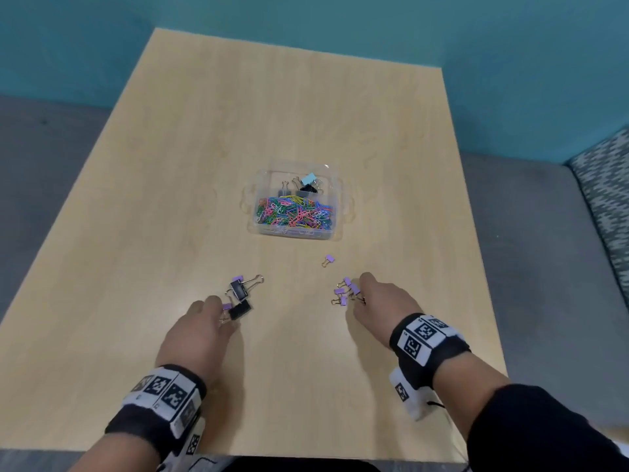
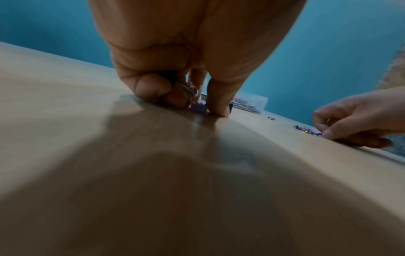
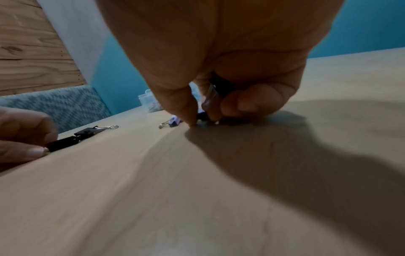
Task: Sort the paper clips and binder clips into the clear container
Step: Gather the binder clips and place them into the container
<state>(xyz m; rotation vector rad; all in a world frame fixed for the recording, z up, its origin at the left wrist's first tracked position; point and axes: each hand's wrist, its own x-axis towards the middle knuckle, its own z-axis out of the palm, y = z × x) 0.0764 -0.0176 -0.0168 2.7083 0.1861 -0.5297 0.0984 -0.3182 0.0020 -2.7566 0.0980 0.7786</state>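
The clear container (image 1: pixel 335 212) stands mid-table, with coloured paper clips (image 1: pixel 294 212) in its near half and a few binder clips (image 1: pixel 306 185) in its far half. My left hand (image 1: pixel 223 316) is down on the table beside two black binder clips (image 1: pixel 238 291). It pinches a small purple binder clip (image 2: pixel 198 108), with wire handles tucked under its curled fingers (image 2: pixel 153 88). My right hand (image 1: pixel 357 299) sits at a cluster of small purple binder clips (image 1: pixel 343 292); its thumb and fingers (image 3: pixel 241 102) pinch one on the tabletop (image 3: pixel 202 116). One purple clip (image 1: pixel 328 259) lies alone nearer the container.
The light wooden table (image 1: pixel 170 199) ends at a teal wall behind. A grey bench runs on both sides, with a patterned cushion (image 1: pixel 606 199) at the right. The table's front edge is close to my wrists.
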